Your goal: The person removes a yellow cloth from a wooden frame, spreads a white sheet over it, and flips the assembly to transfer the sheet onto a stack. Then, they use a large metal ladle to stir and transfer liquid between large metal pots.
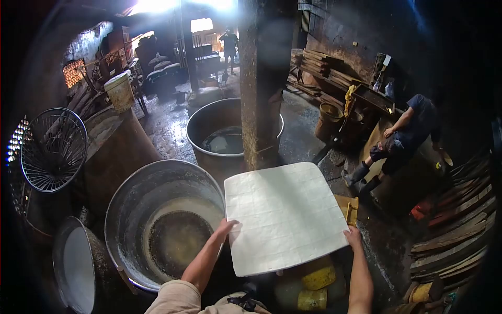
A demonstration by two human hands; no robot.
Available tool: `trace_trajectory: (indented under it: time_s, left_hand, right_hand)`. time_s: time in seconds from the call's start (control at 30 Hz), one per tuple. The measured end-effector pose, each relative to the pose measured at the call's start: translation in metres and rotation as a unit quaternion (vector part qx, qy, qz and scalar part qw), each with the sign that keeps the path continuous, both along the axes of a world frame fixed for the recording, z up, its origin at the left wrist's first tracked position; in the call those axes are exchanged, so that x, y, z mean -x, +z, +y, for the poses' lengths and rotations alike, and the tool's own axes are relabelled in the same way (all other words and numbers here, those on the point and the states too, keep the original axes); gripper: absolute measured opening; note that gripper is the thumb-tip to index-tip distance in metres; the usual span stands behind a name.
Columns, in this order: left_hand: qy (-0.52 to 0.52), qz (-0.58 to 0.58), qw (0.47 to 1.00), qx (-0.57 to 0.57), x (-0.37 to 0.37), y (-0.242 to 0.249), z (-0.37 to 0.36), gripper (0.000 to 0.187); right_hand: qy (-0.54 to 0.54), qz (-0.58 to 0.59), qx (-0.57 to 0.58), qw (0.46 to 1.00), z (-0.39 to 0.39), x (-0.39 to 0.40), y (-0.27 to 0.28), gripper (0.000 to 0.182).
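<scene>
A large white square slab (pixel 285 217), marked with faint lines like a sheet of tofu, is held out flat in front of me. My left hand (pixel 227 228) grips its left edge, thumb on top. At the opposite edge, my right hand (pixel 353 236) is closed on the lower right side. Whatever lies under the slab is hidden. Just left of it stands a big metal vat (pixel 123 225) with cloudy liquid in the bottom. Yellow containers (pixel 312 300) show below the slab's front edge.
Behind the slab rises a thick post (pixel 256 78), with another round vat (pixel 196 144) at its foot. A wire basket (pixel 54 150) and a bucket (pixel 119 93) are at left. At right, a person (pixel 413 125) bends near stacked wood (pixel 455 235). Another person (pixel 229 47) stands far back.
</scene>
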State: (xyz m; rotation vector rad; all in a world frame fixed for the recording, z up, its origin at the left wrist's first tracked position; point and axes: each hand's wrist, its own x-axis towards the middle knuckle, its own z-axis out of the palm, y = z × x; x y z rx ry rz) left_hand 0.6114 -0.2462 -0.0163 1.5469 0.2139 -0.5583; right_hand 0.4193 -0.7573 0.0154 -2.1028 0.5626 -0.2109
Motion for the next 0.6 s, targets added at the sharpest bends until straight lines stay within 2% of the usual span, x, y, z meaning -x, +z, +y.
trace_trajectory:
  time_s: [0.03, 0.1, 0.17, 0.23, 0.27, 0.3, 0.33, 0.37, 0.43, 0.47, 0.5, 0.53, 0.57, 0.6]
  left_hand:
    - [0.0, -0.004, 1.0, 0.003, -0.003, -0.008, 0.0, 0.041]
    - [0.06, -0.007, 0.993, -0.106, 0.009, 0.015, -0.007, 0.043]
    - [0.083, 0.007, 0.991, -0.1, 0.002, -0.006, -0.004, 0.046]
    - [0.052, -0.027, 0.983, -0.175, -0.002, -0.009, -0.003, 0.049]
    - [0.054, -0.028, 0.983, -0.173, -0.006, -0.012, 0.002, 0.049]
    - [-0.009, -0.012, 0.985, -0.174, -0.011, -0.015, 0.006, 0.057]
    - [-0.071, 0.002, 0.982, -0.174, -0.017, -0.018, 0.008, 0.064]
    - [-0.066, 0.002, 0.983, -0.172, -0.019, -0.019, 0.007, 0.064]
    - [-0.07, -0.037, 0.93, -0.358, -0.016, -0.018, 0.0, 0.079]
    - [-0.078, -0.022, 0.931, -0.356, -0.011, 0.0, -0.002, 0.087]
    - [-0.075, -0.016, 0.931, -0.356, -0.008, 0.009, -0.005, 0.087]
    - [-0.022, -0.009, 0.946, -0.323, -0.003, 0.015, -0.006, 0.086]
    - [0.033, -0.003, 0.956, -0.29, 0.002, 0.025, -0.007, 0.085]
    - [0.056, 0.056, 0.973, -0.216, 0.005, 0.043, -0.007, 0.084]
  right_hand:
    - [-0.017, -0.023, -0.019, 0.999, -0.004, 0.004, -0.007, 0.029]
    - [-0.034, -0.045, -0.035, 0.998, -0.007, 0.01, -0.009, 0.029]
    - [-0.083, -0.009, -0.013, 0.996, -0.009, 0.015, 0.0, 0.031]
    - [-0.091, -0.019, -0.013, 0.996, -0.02, 0.01, -0.005, 0.035]
    - [-0.1, -0.001, 0.028, 0.995, -0.02, 0.004, -0.002, 0.036]
    - [-0.109, 0.018, 0.068, 0.992, -0.021, -0.005, 0.001, 0.038]
    - [-0.12, 0.003, 0.125, 0.985, -0.019, -0.019, 0.003, 0.038]
    - [-0.113, -0.041, 0.121, 0.985, -0.006, -0.036, 0.017, 0.036]
    - [-0.019, -0.131, 0.141, 0.981, 0.03, -0.075, 0.047, 0.04]
    - [0.043, -0.13, 0.07, 0.988, 0.059, -0.094, 0.07, 0.046]
    - [0.105, -0.123, -0.002, 0.987, 0.093, -0.111, 0.098, 0.052]
    - [0.182, -0.106, -0.078, 0.974, 0.127, -0.126, 0.127, 0.063]
    - [0.261, -0.113, -0.057, 0.957, 0.16, -0.139, 0.158, 0.077]
    - [0.306, -0.13, -0.073, 0.94, 0.191, -0.149, 0.184, 0.083]
